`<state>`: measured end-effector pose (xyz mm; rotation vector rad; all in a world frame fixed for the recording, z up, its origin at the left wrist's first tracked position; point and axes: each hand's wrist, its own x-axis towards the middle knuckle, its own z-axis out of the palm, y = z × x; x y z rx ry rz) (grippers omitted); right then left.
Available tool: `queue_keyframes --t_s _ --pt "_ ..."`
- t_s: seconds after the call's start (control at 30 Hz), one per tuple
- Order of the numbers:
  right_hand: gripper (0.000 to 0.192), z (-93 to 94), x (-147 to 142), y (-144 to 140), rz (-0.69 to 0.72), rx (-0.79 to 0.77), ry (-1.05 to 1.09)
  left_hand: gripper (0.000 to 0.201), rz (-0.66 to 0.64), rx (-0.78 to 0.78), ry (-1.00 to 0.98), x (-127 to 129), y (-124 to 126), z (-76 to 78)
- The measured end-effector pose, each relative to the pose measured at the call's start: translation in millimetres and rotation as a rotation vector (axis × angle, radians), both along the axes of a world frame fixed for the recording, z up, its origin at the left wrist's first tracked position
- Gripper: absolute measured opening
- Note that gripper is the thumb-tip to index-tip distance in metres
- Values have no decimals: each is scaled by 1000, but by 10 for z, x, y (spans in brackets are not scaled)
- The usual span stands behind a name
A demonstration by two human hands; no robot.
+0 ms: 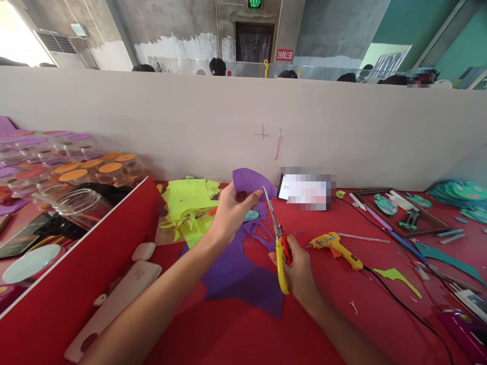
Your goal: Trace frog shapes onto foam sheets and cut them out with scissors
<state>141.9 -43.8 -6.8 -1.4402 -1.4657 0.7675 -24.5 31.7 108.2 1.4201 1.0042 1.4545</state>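
Observation:
My left hand pinches a curved piece of purple felt-like sheet, lifted above the red table. In my right hand are scissors with yellow and red handles, their blades pointing up and away. The blade tips reach the right end of the purple piece; I cannot tell whether they touch it. Below both hands lies a larger purple sheet with cut-out edges and thin offcuts. Yellow-green sheet scraps lie to the left, beyond my left forearm.
A yellow glue gun with a black cord lies right of the scissors. Behind it leans a lit phone. A red divider separates lidded clear jars at left. Teal pieces and a brown frame lie at right.

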Motion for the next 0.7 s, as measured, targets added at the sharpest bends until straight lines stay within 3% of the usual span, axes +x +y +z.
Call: queue_keyframes --t_s 0.23,0.5,0.7 --pt "35 -17 84 62 -77 100 -143 37 140 -22 97 -98 56 12" --pt "47 -67 199 130 -201 390 -517 41 154 -18 208 -169 89 30" --pt "50 -103 221 148 -223 413 -582 36 149 -41 211 -138 55 37"
